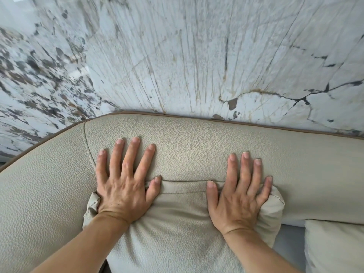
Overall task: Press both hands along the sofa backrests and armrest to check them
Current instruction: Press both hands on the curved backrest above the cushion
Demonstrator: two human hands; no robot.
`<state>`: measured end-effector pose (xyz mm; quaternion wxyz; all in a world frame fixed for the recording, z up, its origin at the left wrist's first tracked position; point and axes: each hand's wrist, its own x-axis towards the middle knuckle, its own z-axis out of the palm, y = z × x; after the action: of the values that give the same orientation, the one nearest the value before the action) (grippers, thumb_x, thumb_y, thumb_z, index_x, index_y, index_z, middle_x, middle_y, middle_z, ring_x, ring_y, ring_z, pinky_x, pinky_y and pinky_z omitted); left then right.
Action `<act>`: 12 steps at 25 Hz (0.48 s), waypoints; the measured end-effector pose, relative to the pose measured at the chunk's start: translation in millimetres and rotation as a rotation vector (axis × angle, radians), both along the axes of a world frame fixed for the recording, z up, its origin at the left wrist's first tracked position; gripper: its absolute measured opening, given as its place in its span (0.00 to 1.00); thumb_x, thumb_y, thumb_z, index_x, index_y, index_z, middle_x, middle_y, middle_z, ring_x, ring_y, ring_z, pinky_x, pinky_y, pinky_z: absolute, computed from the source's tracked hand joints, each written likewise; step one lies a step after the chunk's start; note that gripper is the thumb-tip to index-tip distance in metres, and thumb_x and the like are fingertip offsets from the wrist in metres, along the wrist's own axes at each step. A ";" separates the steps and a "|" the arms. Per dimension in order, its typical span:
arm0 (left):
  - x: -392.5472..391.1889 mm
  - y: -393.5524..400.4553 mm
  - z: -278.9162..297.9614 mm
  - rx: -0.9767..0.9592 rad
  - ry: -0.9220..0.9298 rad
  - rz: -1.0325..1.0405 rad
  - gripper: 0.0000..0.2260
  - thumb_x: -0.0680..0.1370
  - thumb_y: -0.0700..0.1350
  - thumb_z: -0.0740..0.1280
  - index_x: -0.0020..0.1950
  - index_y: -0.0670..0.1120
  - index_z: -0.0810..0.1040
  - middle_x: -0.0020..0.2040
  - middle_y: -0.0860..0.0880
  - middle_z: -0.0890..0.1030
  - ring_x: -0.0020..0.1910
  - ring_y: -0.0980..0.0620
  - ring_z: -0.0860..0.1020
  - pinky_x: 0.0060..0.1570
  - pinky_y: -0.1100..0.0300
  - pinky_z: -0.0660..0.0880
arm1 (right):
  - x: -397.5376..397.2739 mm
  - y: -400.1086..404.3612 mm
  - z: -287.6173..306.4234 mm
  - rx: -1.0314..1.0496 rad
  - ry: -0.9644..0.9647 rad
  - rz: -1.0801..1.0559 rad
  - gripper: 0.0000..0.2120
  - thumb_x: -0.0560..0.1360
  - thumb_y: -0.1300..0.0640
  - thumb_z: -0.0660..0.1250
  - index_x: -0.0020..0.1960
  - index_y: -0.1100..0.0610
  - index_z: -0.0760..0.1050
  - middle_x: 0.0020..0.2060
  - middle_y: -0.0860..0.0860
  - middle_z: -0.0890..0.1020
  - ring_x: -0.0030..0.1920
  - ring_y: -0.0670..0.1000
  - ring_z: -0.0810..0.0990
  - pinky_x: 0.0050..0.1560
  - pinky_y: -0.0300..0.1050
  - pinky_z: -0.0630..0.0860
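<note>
Pressing two flat hands, left hand [123, 191], right hand [237, 200], one backrest [197, 146]

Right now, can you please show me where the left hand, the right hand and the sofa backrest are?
left hand [122, 191], head view, on the back of the hand.
right hand [236, 201], head view, on the back of the hand.
sofa backrest [189, 146], head view, on its padded top between the hands.

- Left hand [123, 186] lies flat, palm down, fingers spread and pointing toward 12 o'clock, thumb angled to 2 o'clock.
- Right hand [239, 198] lies flat beside it, well apart, fingers closer together, thumb toward 11 o'clock.
- Both bare forearms reach in from 6 o'clock.
</note>
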<state>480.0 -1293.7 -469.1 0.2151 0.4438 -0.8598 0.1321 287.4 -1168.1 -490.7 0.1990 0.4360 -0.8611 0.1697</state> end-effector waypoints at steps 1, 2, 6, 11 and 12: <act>-0.1 0.4 -0.9 -0.001 0.003 -0.005 0.29 0.76 0.61 0.54 0.76 0.54 0.59 0.75 0.44 0.65 0.73 0.38 0.61 0.71 0.36 0.53 | 0.7 0.4 -0.1 0.003 0.000 -0.003 0.34 0.77 0.38 0.47 0.78 0.52 0.49 0.77 0.55 0.55 0.77 0.60 0.51 0.72 0.66 0.47; 0.1 0.0 -1.0 0.000 0.004 -0.010 0.29 0.76 0.61 0.53 0.76 0.53 0.59 0.74 0.44 0.65 0.73 0.38 0.61 0.71 0.36 0.54 | 1.8 0.3 0.2 0.001 0.001 -0.006 0.33 0.78 0.38 0.47 0.78 0.52 0.48 0.77 0.55 0.55 0.77 0.60 0.52 0.72 0.67 0.48; 1.3 -0.3 -0.6 0.018 0.008 -0.022 0.29 0.76 0.62 0.53 0.75 0.53 0.61 0.74 0.44 0.65 0.73 0.38 0.60 0.71 0.36 0.53 | 3.9 -1.0 1.6 0.002 0.000 -0.015 0.33 0.78 0.38 0.46 0.78 0.53 0.50 0.76 0.56 0.56 0.76 0.60 0.53 0.72 0.67 0.48; 1.3 4.0 9.3 0.129 -0.053 -0.020 0.29 0.76 0.61 0.53 0.76 0.54 0.58 0.76 0.45 0.63 0.75 0.39 0.57 0.72 0.38 0.47 | 2.2 -0.7 4.2 0.013 -0.062 0.027 0.34 0.77 0.38 0.48 0.78 0.53 0.51 0.77 0.55 0.55 0.77 0.58 0.49 0.73 0.63 0.42; 2.5 7.4 11.7 0.157 -0.077 -0.009 0.30 0.76 0.62 0.52 0.77 0.54 0.56 0.77 0.45 0.61 0.75 0.40 0.55 0.73 0.39 0.45 | 2.4 2.6 5.6 0.026 -0.099 0.039 0.35 0.76 0.38 0.49 0.78 0.53 0.50 0.78 0.55 0.54 0.77 0.57 0.48 0.73 0.63 0.41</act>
<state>482.4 -1286.4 -457.4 0.1471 0.4500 -0.8772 0.0801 289.8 -1165.6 -485.2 0.1471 0.4463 -0.8633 0.1839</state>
